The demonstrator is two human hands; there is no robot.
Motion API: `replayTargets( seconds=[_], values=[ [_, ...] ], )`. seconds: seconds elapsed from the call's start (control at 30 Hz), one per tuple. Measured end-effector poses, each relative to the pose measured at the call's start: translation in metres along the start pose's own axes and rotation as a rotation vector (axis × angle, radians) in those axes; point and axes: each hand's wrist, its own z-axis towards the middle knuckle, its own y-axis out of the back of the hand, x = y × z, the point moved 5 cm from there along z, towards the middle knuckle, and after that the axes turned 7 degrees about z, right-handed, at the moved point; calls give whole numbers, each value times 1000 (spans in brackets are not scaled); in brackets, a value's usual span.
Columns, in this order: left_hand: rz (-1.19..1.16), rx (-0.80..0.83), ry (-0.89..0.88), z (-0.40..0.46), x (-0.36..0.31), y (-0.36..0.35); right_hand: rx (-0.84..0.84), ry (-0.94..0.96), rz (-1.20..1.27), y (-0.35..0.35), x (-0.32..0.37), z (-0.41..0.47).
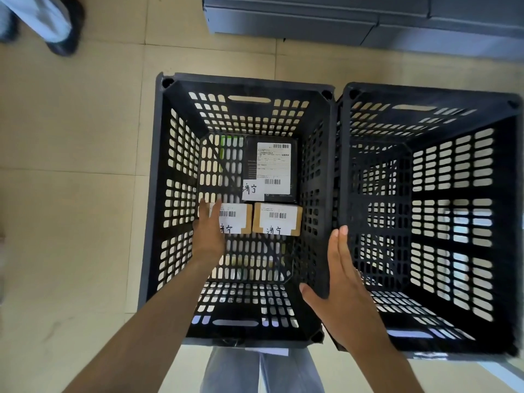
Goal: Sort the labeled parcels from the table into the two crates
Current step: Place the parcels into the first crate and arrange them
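**Head view: both hands at the left crate, three parcels inside**

Edges and room. Two black slotted crates stand side by side on a pale tiled floor (85, 165), their adjoining walls touching or very nearly so. The left crate (154, 194) has bare floor along its outer left side and beyond its far rim. Grey cabinets or shelving (368, 21) run along the far edge of the view, apart from both crates. A second person's trouser leg and dark shoe (61, 38) show at the far left corner, well apart from the crates. The wearer's own legs are just below the near rim of the left crate.

Hands. The left hand (208, 236) reaches down inside the left crate with fingers straight; its fingertips lie on the left end of the left brown parcel (236, 221). No curl round it is visible. The right hand (344, 282) is flat with fingers straight and together, lying against the right wall of the left crate, thumb on the inner side of that wall. It grips nothing else.

Contents. On the left crate's floor: the left brown parcel and the right brown parcel (278, 219) side by side, almost touching, each with a white label, barcode and handwritten characters. Just beyond them lies a black parcel (270, 168) with a large printed label and a handwritten tag. The right crate (504, 222) shows only its slotted floor and walls.
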Motion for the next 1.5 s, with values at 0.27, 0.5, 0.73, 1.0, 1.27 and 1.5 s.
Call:
replayTargets(
  seconds=[0.27, 0.5, 0.73, 1.0, 1.27, 1.5],
  values=[
    [262, 53, -39, -22, -17, 22, 46, -30, -10, 5, 3, -1],
    [209, 46, -64, -121, -37, 108, 186, -14, -173, 49, 27, -16],
    [228, -107, -162, -248, -61, 220, 12, 161, -233, 148, 105, -102],
    [248, -213, -353, -347, -93, 312, -232, 222, -165, 210, 149, -206],
    [306, -306, -610, -399, -114, 350, -553, 115, -7, 217, 139, -299],
    [382, -284, -930, -446, -165, 333, -783, -117, 79, 191, 90, -401]
  ],
)
